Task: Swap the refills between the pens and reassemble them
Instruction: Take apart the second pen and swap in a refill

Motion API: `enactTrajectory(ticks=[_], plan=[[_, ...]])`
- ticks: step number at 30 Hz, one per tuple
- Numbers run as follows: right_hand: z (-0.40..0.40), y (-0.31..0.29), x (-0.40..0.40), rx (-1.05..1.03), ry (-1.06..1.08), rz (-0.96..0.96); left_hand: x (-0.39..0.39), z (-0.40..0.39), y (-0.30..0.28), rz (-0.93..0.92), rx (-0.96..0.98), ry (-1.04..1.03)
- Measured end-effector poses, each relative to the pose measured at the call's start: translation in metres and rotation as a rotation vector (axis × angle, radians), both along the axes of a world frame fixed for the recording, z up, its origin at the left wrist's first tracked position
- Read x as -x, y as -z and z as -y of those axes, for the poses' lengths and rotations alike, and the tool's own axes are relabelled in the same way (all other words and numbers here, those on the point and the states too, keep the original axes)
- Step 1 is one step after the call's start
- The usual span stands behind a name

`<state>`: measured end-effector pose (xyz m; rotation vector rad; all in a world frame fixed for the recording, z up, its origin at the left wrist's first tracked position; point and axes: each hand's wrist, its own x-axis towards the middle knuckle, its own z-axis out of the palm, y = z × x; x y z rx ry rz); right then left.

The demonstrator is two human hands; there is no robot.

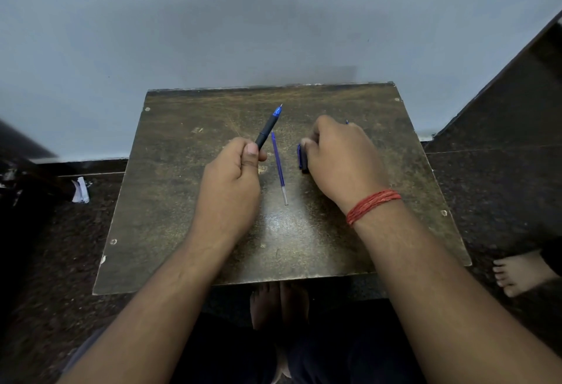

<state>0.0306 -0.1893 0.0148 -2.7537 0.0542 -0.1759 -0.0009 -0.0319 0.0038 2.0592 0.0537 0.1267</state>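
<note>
My left hand [234,176] grips a pen [269,126] with a black grip and a blue tip, which points up and away over the table. A loose blue refill [278,167] lies on the brown table [182,201] between my hands. My right hand [337,155], a red thread round its wrist, rests on the table with its fingers curled on a dark blue pen part [302,158]. Most of that part is hidden under the hand; a small blue tip [347,122] shows past the knuckles.
The small table stands against a pale blue wall [273,18]. A crumpled bit of paper [80,190] lies on the dark floor at left. A bare foot [517,274] of another person is at right, and my own feet [279,304] show under the table's near edge.
</note>
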Motion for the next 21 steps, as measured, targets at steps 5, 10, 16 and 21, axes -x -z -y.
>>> enactTrajectory(ticks=[5,10,16,21], plan=[[-0.003,-0.009,0.002,-0.550,0.033,0.071,-0.001,0.001,0.001,0.004,-0.031,0.015],[-0.015,-0.002,0.003,-1.084,0.022,-0.095,0.001,0.005,0.001,0.026,-0.061,0.102],[-0.015,0.000,0.002,-1.310,0.074,-0.059,0.002,0.007,0.004,0.002,-0.020,0.184],[-0.018,-0.002,0.002,-1.491,0.140,-0.066,0.002,0.009,0.004,-0.023,0.074,0.164]])
